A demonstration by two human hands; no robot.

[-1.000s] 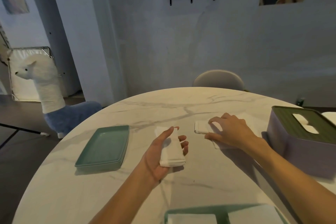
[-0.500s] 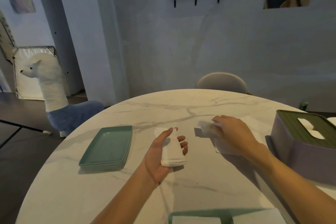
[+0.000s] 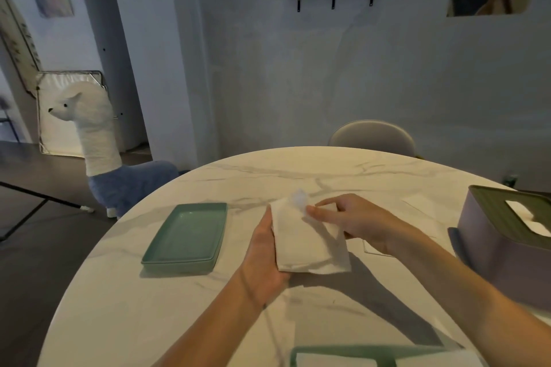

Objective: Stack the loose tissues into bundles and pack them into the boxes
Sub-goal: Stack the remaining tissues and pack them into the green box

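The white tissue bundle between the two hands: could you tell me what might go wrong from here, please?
1. The white tissue bundle lies only on the left hand, layers already offset at the lower edge, so it may fan apart.
2. The right hand pinches a thin top corner, which may crease or tear.
3. The grey tissue box with a green slotted lid looks closed, so packing may need a freed hand.

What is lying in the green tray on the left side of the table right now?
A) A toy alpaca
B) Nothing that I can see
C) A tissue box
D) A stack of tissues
B: the green tray shows only its bare inside, while the tissues are held between the left hand and the right hand.
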